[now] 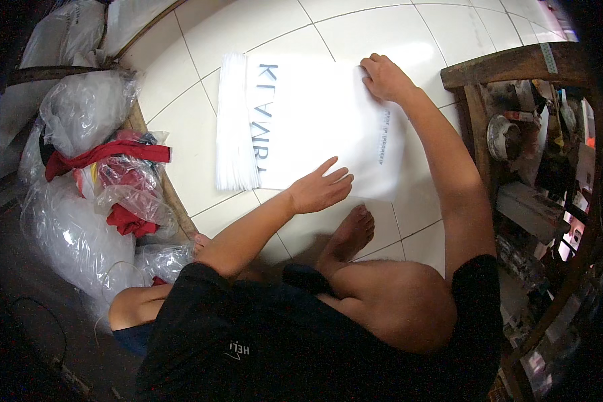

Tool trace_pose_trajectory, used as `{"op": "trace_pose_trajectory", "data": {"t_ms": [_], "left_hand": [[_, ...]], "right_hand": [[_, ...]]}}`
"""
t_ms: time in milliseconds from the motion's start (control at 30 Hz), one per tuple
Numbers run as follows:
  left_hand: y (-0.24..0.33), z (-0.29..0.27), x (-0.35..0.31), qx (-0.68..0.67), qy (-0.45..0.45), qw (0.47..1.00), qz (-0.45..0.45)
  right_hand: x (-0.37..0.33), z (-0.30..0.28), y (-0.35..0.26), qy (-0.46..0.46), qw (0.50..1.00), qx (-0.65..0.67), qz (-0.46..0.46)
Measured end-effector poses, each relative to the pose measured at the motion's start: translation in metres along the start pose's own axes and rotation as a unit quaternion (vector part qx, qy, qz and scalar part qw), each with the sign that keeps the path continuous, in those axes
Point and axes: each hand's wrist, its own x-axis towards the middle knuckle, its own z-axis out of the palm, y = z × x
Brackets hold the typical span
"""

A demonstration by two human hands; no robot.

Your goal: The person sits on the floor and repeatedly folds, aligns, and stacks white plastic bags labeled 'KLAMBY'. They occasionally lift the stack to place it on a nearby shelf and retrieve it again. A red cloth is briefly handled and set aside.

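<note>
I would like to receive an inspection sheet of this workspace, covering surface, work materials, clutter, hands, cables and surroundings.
Surface: pale tiled floor with dark joint lines.
Work materials: fanned stack of white sheets; printed white sheet extending to its right, far end blurred.
Clutter: clear plastic bags and red cloth at left.
Hands: left hand open at the sheet's near edge; right hand curled at its far right corner, grip unclear.
Cables: thin dark cord-like line, lower left; cannot confirm it is a cable.
Surroundings: wooden rack at right, crowded with items.
</note>
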Motion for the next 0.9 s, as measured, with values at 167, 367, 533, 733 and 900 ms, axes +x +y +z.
{"op": "trace_pose_trajectory", "data": {"t_ms": [167,367,533,733,900], "left_hand": [[0.006,-0.003,-0.005,-0.027,0.013,0.999,-0.020],[0.004,0.007,-0.004,-0.030,0.006,0.999,-0.023],[-0.003,0.020,-0.007,-0.075,0.007,0.997,-0.033],[0.003,0.025,-0.020,-0.074,0.030,0.994,-0.072],[0.003,0.022,-0.011,-0.094,0.034,0.993,-0.060]], "right_hand": [[-0.003,0.005,-0.008,0.003,1.000,-0.012,0.001],[-0.006,-0.002,-0.005,0.011,0.999,-0.034,-0.017],[-0.035,0.011,-0.013,0.176,0.984,-0.031,-0.009],[-0.139,0.075,-0.072,0.257,0.966,0.033,0.006],[-0.189,0.131,-0.082,0.212,0.974,0.076,0.019]]}}
